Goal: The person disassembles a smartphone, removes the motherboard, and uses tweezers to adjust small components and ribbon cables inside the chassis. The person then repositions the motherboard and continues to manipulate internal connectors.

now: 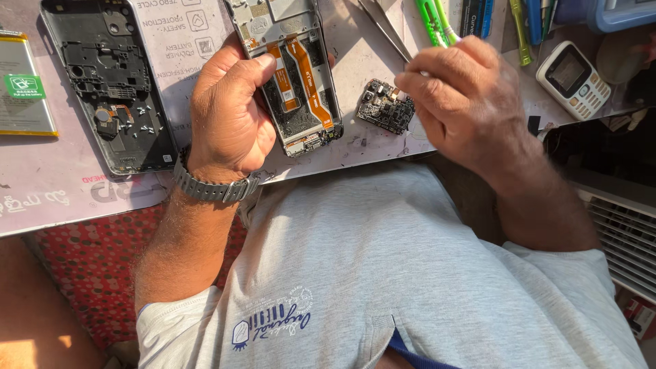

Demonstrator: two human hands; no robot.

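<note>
- Centrally, the left hand (229, 109) fingers curl around an opened phone frame with orange ribbon cables (295, 75) on the grey bench mat (55, 184).
- Right hand (461, 96) pinches thin metal tweezers (384, 26) above a small black circuit board (386, 106).
- A black plastic back cover (109, 82) lies left; a white keypad phone (572, 78) right.

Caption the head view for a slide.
Left hand steadies an opened phone frame; right hand holds tweezers above it.
</note>
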